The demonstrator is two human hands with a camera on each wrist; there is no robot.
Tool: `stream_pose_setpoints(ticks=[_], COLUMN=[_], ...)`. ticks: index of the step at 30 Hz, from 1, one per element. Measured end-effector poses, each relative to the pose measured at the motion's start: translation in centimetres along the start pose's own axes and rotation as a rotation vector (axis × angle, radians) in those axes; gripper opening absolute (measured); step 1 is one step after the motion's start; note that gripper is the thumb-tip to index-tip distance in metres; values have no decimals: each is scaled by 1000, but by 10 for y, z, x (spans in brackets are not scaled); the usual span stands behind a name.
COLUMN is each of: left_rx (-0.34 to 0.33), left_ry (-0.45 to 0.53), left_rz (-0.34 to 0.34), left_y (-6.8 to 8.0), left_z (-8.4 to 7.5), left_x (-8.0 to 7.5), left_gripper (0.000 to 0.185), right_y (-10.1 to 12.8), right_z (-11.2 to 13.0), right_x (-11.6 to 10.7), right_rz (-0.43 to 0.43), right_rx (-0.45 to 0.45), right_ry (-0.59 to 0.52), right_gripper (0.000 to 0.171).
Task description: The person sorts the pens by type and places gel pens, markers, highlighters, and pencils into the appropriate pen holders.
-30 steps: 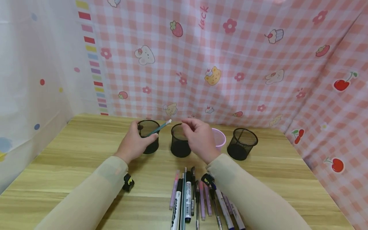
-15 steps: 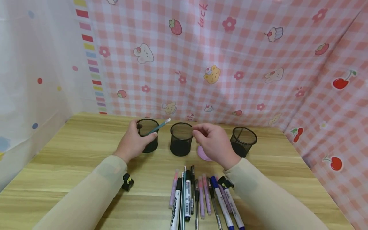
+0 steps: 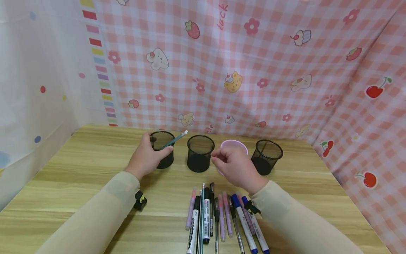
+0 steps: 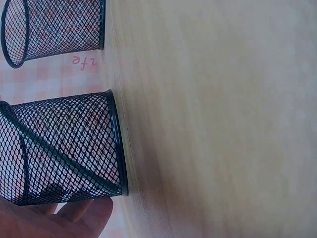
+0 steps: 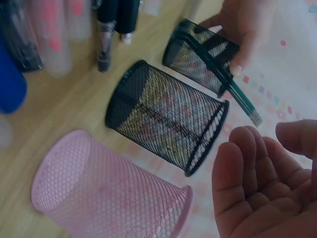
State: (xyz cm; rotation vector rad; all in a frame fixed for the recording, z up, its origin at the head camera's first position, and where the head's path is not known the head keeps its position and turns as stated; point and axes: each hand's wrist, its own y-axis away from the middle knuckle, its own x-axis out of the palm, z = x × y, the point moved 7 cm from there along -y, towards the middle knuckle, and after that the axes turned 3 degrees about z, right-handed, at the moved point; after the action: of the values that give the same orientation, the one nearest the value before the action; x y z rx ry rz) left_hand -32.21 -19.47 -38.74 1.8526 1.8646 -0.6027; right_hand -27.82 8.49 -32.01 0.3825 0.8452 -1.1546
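My left hand (image 3: 144, 157) grips the leftmost black mesh pen holder (image 3: 166, 161), thumb at the front and fingers behind. Inside it a green pencil (image 3: 173, 140) leans to the right, its white-tipped end sticking out over the rim. In the left wrist view, the pencil (image 4: 59, 156) shows slanting through the mesh down to the base. My right hand (image 3: 239, 167) hovers before a pink mesh pen holder (image 3: 233, 142) and covers much of it. No object is in its loosely bent fingers (image 5: 228, 173), as the right wrist view shows.
A second black mesh pen holder (image 3: 198, 163) stands between the hands, and another black pen holder (image 3: 262, 165) stands at the right. Several pens, markers and pencils lie side by side near the front, including a black-capped marker (image 3: 193, 225) and a blue-capped marker (image 3: 244, 224). A checked cloth (image 3: 203, 70) hangs behind.
My right hand has moved away from the second black pen holder, rightward and slightly nearer me, to the front of the pink one. My left hand keeps its grip in place.
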Motion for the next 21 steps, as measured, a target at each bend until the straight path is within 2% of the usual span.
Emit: stream_pose_setpoints(ticks=[4, 8, 21], left_rx=[0, 4, -3], left_ry=[3, 10, 8], left_rz=[-1, 3, 1], left_y=[2, 3, 1], left_z=[-2, -4, -2], left_x=[0, -1, -1], left_gripper=[106, 105, 103], right_y=[0, 1, 6], right_z=[-1, -2, -15], right_x=[13, 18, 12], right_rz=[86, 130, 275], right_rx=[9, 30, 42], right_ry=[39, 68, 205], right_gripper=[16, 16, 17])
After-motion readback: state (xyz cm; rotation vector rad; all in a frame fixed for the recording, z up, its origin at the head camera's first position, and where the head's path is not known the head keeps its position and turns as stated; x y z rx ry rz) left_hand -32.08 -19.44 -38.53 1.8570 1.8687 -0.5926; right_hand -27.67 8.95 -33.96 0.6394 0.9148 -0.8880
